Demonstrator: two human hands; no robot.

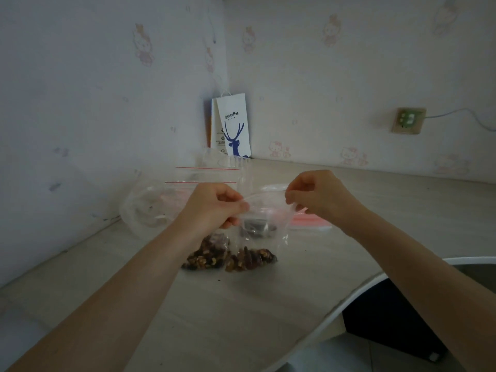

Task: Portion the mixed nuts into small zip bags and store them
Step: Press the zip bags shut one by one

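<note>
Atop the zip bag (pixel 271 237), left hand (pixel 214 205) pinches one mouth end, right hand (pixel 319 196) the other. Seal runs crosswise between them

Clear, glossy thin plastic zip bag (pixel 264 224), rough brown nuts (pixel 233 257) inside, matt pale wood-grain worktop (pixel 241 304), white paper carrier bag (pixel 233 124) with blue print, clear crinkled plastic tub (pixel 145 208)
</note>
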